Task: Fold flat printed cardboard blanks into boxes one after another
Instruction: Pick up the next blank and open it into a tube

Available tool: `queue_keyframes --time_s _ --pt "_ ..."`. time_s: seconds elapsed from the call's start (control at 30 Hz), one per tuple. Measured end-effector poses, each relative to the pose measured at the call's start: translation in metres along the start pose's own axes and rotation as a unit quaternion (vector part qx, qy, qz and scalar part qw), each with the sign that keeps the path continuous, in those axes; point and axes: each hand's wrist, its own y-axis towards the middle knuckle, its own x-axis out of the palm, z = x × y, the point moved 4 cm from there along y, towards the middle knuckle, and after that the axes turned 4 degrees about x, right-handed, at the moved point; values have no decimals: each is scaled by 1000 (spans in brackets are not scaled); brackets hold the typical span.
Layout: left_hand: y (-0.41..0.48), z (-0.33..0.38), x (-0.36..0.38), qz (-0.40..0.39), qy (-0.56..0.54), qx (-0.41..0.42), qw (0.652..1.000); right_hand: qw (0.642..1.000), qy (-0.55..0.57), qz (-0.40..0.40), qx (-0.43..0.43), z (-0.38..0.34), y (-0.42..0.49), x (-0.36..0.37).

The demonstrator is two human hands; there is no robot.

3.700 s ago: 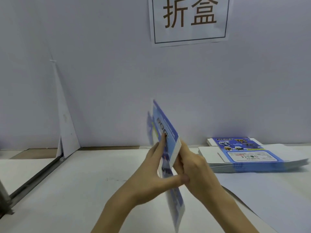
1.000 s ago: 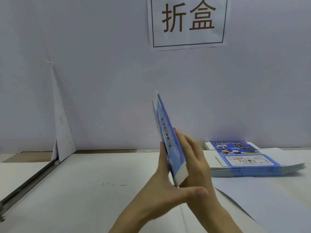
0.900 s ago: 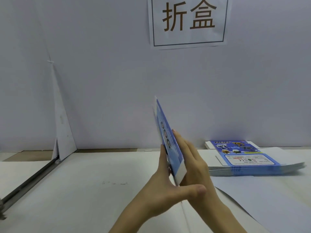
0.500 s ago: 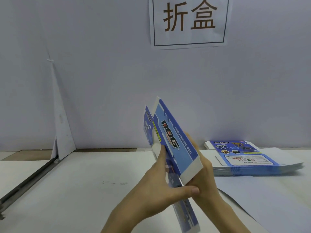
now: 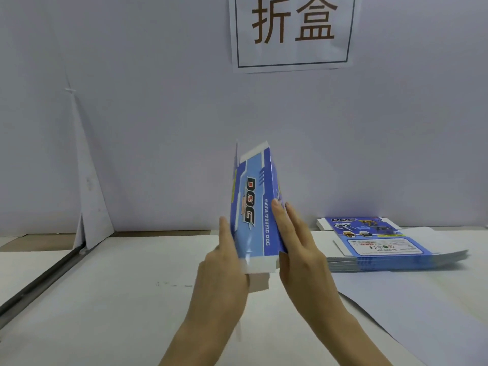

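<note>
A blue printed cardboard box (image 5: 254, 207) with "DOG" lettering stands upright and partly opened above the table, its narrow lettered side facing me and white flaps at top and bottom. My left hand (image 5: 224, 265) presses straight fingers against its left face. On the opposite face my right hand (image 5: 298, 249) lies flat, fingers straight. A stack of flat printed blanks (image 5: 383, 247) rests on the table at the right, apart from both hands.
A white wall stands close behind with a paper sign (image 5: 291, 30). A metal rail (image 5: 39, 283) runs along the table's left side, below a leaning white panel (image 5: 89, 207). A loose pale sheet (image 5: 422, 313) covers the table's right front.
The flat blank squeezed between my palms has opened into a tube shape and turned its lettered side toward me. My left thumb has left the front, and both hands now flank the box.
</note>
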Motion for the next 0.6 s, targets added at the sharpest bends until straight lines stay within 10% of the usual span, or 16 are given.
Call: queue_keyframes --time_s 0.27,0.47,0.6 --pt "-6 8 -10 -20 -158 17 987 991 34 -53 116 9 -50 49" --pt "-4 2 -6 -25 -330 -73 941 999 21 -39 31 -5 -50 43" --pt "10 -18 -4 -10 -384 -105 917 975 150 -166 12 -13 -39 35"
